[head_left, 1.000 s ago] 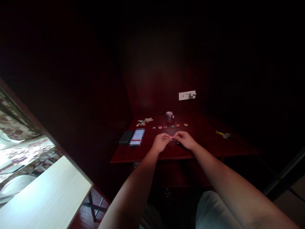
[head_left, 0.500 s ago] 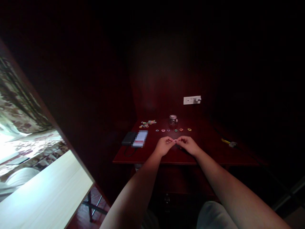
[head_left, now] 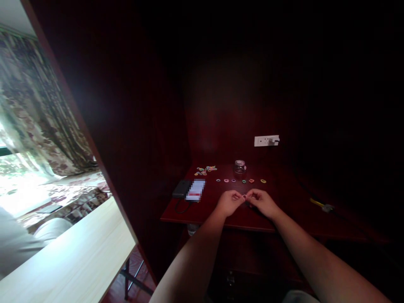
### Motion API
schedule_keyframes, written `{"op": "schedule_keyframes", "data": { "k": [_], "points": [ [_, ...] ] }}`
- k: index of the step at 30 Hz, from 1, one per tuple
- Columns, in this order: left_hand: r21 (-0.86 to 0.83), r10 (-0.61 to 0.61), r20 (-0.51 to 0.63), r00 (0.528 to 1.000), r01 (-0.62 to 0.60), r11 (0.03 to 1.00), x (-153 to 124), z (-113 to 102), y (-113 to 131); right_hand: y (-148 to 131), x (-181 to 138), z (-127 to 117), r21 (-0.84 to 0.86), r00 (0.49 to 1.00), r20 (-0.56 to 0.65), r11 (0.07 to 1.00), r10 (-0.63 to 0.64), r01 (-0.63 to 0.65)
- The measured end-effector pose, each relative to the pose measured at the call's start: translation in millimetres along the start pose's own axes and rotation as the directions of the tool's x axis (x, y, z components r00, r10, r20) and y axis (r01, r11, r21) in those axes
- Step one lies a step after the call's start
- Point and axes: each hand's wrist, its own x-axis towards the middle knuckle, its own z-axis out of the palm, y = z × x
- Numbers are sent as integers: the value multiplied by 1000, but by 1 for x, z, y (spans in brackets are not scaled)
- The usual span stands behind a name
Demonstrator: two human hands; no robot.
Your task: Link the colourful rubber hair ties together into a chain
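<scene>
My left hand (head_left: pixel 231 203) and my right hand (head_left: pixel 262 203) meet over the front part of the dark red desk (head_left: pixel 202 214). Pinched between their fingertips is a small pink hair tie (head_left: pixel 244 196), partly covered by the fingers. Just beyond the hands, several small hair ties lie spaced out in a row, among them a green one (head_left: pixel 244 182), an orange-red one (head_left: pixel 251 181) and, at the right end, a yellow one (head_left: pixel 263 181). Behind this row stands a clear jar (head_left: pixel 240 167). A loose pile of colourful hair ties (head_left: pixel 206 169) lies at the back left.
A phone (head_left: pixel 195 190) with a blurred screen lies beside a black box-like device (head_left: pixel 181 189) with a cable at left. A yellow-and-black cable (head_left: pixel 317 203) lies at right. A white socket strip (head_left: pixel 267 140) is on the back wall. A pale tabletop (head_left: pixel 72 248) stands at lower left.
The camera view has shifted, so the desk and its things sit lower and further right. Both hands still pinch the pink hair tie, with their fingertips a little closer together.
</scene>
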Motion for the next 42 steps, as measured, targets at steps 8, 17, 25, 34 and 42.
{"op": "schedule_keyframes", "data": {
  "k": [8, 17, 25, 34, 42],
  "points": [
    [-132, 7, 7, 1000, -6, 991, 0, -1, 8, -4, 4, 9, 16, 1000, 18, 1000, -23, 23],
    [-109, -21, -6, 1000, 20, 994, 3, -1, 5, -5, 4, 12, 41, 997, -64, 998, -45, 48],
    [-145, -34, 41, 999, 39, 989, 2, -2, 7, -5, 3, 9, 80, 997, -57, 996, -44, 48],
    [-58, -10, -10, 1000, 9, 998, 0, -2, 5, -3, 4, 11, 76, 997, -66, 996, -34, 39],
    [-89, -14, -68, 998, 8, 996, 0, -3, 7, -3, 3, 10, 42, 999, -54, 999, 6, -4]
  ]
}}
